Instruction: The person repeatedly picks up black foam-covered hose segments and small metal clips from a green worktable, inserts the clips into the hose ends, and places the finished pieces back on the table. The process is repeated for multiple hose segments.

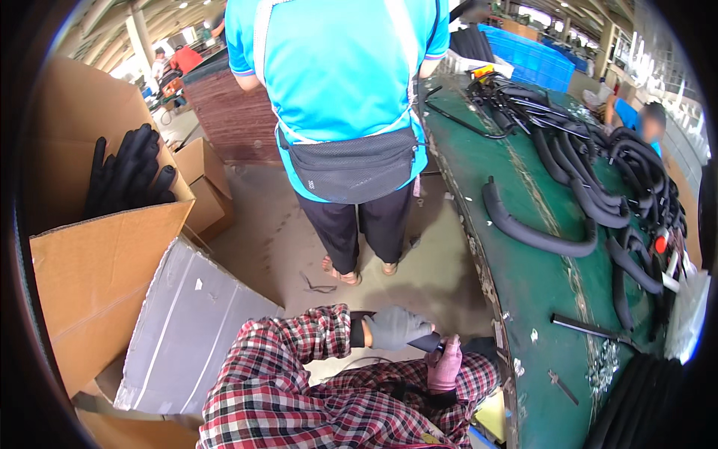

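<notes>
My left hand (396,328), in a grey glove, is closed around a short black tube (426,342) low in front of me. The tube's visible end points right, toward my right hand (445,365). That hand wears a pink glove, and its fingers are pinched together at the tube's end. Whatever lies inside the pink fingers is mostly hidden. Both arms come out of red and black checked sleeves (321,333).
A green workbench (516,292) runs along my right, bearing curved black foam-covered tubes (538,228) and a small metal heap (603,367). At left, a cardboard box (112,277) holds black foam rolls (131,172). A person in a blue shirt (336,71) stands ahead.
</notes>
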### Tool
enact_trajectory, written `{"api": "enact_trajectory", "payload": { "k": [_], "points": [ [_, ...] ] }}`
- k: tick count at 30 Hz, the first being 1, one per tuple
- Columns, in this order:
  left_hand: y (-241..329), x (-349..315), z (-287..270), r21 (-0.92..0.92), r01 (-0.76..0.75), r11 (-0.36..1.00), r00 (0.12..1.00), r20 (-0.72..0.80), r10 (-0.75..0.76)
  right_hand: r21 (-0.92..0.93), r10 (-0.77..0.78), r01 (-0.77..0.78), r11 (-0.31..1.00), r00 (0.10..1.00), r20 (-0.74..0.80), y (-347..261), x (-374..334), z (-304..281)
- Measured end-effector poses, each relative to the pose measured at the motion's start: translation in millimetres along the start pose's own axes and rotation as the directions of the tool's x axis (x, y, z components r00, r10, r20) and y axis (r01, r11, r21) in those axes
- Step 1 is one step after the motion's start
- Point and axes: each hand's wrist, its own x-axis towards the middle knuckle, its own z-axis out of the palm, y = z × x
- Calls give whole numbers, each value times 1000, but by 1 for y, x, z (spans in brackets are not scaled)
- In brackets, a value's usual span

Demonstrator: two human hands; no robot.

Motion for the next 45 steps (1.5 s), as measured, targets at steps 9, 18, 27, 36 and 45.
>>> {"api": "enact_trajectory", "payload": {
  "k": [9, 18, 27, 36, 45],
  "points": [
    [7, 53, -44, -243, -123, 962, 972, -225, 68, -513, -562, 555, 655, 812, 160, -46, 12, 25],
    [39, 67, -60, -273, 172, 947, 968, -133, -214, -717, -642, 611, 334, 705, 302, -158, -80, -17],
    [95, 116, -73, -327, 16, 945, 971, -218, -92, -981, -901, -170, -95, 434, 12, -284, -111, -175],
    [94, 115, -59, -233, 72, 970, 948, -288, -139, -938, -876, -334, -95, 475, -80, -274, -79, -220],
    [89, 108, -68, -340, 219, 915, 947, -150, -283, -672, -649, 312, 671, 686, -329, -279, -102, -234]
  ]
}}
